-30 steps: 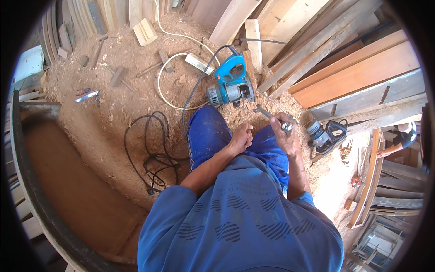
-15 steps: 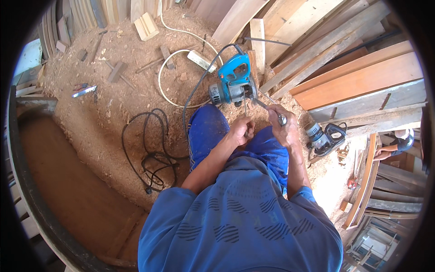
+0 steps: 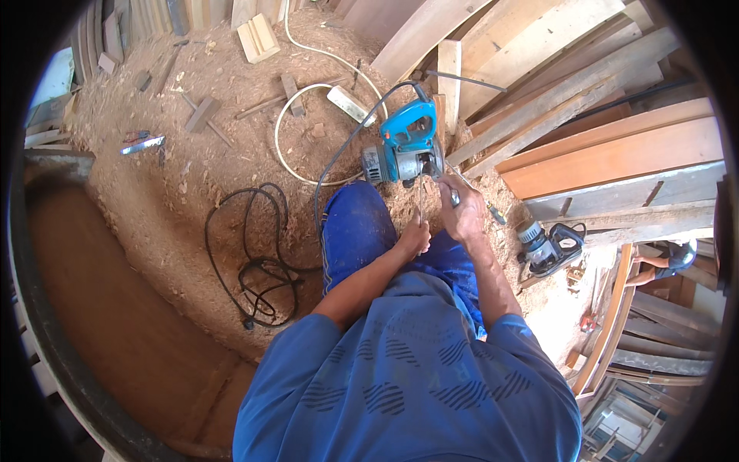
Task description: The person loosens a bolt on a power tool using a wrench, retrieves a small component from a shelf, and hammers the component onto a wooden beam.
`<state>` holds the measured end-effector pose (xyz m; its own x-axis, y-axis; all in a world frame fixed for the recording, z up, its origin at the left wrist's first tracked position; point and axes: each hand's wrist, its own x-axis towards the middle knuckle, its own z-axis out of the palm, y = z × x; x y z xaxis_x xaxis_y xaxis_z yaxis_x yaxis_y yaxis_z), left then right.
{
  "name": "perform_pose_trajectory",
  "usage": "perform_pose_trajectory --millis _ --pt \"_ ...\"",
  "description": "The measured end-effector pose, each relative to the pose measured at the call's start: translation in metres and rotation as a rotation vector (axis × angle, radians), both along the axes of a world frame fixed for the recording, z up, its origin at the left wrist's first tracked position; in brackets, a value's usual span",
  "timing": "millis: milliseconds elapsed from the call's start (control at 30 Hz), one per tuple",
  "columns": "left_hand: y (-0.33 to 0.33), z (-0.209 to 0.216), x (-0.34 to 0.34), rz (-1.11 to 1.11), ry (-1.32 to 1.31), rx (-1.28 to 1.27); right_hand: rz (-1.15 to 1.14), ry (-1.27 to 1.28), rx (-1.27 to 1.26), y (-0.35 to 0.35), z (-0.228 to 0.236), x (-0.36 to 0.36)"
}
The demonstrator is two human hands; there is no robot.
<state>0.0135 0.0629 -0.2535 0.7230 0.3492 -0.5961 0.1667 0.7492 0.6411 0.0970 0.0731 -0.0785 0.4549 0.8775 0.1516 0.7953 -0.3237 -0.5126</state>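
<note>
A blue and silver handheld router (image 3: pixel 391 163) lies on its side on the shavings, just beyond my knees. My right hand (image 3: pixel 465 217) is closed around a metal wrench (image 3: pixel 455 198), whose far end reaches the router's collet area. In my left hand (image 3: pixel 416 237), the closed fingers grip the near end of a thin metal tool (image 3: pixel 421 202); it points up at the same part of the router. My fingers hide its gripped end, so its exact kind cannot be told. Beside my right hand, a screwdriver (image 3: pixel 495 212) lies on the ground.
A second power tool (image 3: pixel 546 248) sits to the right. Planks (image 3: pixel 608 150) lean along the right side. A black cable (image 3: pixel 262 266) coils at left, near a large curved wooden piece (image 3: pixel 100 308). A mallet (image 3: pixel 202 114) and power strip (image 3: pixel 350 105) lie farther off. Another person (image 3: pixel 662 266) is at far right.
My right hand has moved left, closer to the router, uncovering the screwdriver beside it. My left hand has drawn back slightly toward my body. The whole view has shifted a little.
</note>
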Motion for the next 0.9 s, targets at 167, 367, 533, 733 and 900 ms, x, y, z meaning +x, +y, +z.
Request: perform_pose_trajectory --millis 167,367,533,733,900 --pt "0.006 -0.008 0.001 0.058 -0.035 -0.132 0.02 -0.014 -0.006 0.0 0.01 0.001" --pt "-0.001 -0.05 0.021 0.027 0.092 0.067 0.06 -0.201 -0.207 0.032 -0.001 0.002" --pt "-0.005 -0.069 0.026 0.041 0.108 0.092 0.024 -0.267 -0.237 0.049 -0.023 -0.001" --pt "-0.002 -0.08 0.031 -0.06 0.141 0.187 0.115 -0.318 -0.28 0.066 -0.027 -0.006" --pt "-0.004 -0.083 0.03 -0.057 0.205 0.26 0.143 -0.18 -0.19 0.028 -0.046 0.006"
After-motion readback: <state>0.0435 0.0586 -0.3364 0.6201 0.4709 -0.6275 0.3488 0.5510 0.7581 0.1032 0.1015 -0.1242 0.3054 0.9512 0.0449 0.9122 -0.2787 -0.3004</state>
